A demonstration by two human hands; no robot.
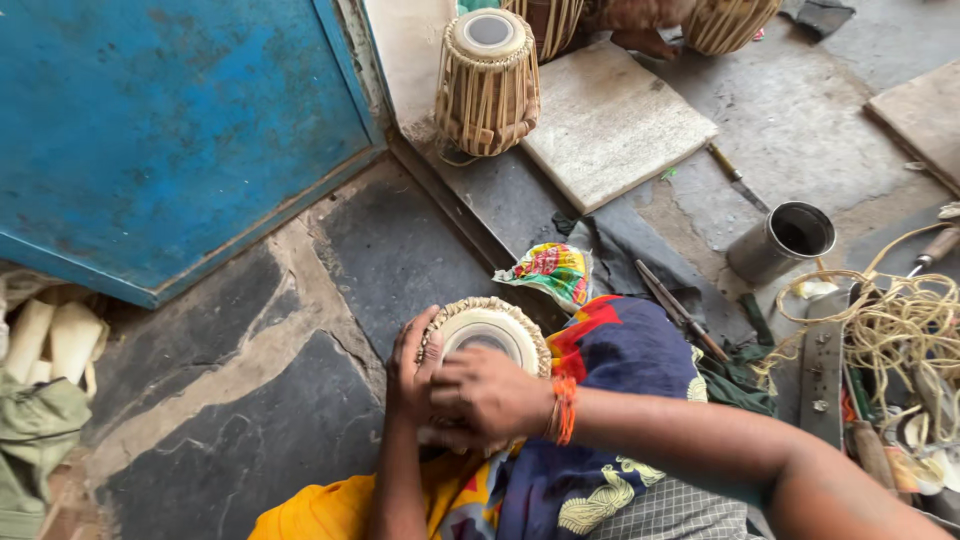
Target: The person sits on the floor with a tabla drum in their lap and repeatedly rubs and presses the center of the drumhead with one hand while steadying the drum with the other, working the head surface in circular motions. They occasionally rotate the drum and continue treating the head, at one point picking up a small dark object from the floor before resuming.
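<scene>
**Both hands on a small drum held in the lap**

Blue metal door (170,130) fills upper left, standing on dark stone floor (300,400). Pale stone slab (610,120) lies flat at upper centre, a second laced drum (488,80) upright just beside its left edge, head up. Patterned blue, red and yellow cloth (610,400) covers the lap at lower centre.

Small drum (490,335) rests on that cloth, at the cloth's left edge, low centre of view. Its long axis runs roughly up toward the camera, tilted a little away; pale head with dark centre patch faces up, braided rim around it. Body below the head is hidden by hands and cloth.

Left hand (412,370) cups the drum's left rim, fingers curled against the braid, touching it. Right hand (490,395) lies across the near edge of the head, fingers bent and closed together, pressing on the rim; what the fingertips pinch, cannot tell. Orange thread band (565,408) on the right wrist.

Right side: tangle of pale cord (890,330), metal cup (785,240) open end up, thin tool (680,310) lying on the floor near the cloth, small colourful wrapper (550,272) just beyond the drum
</scene>
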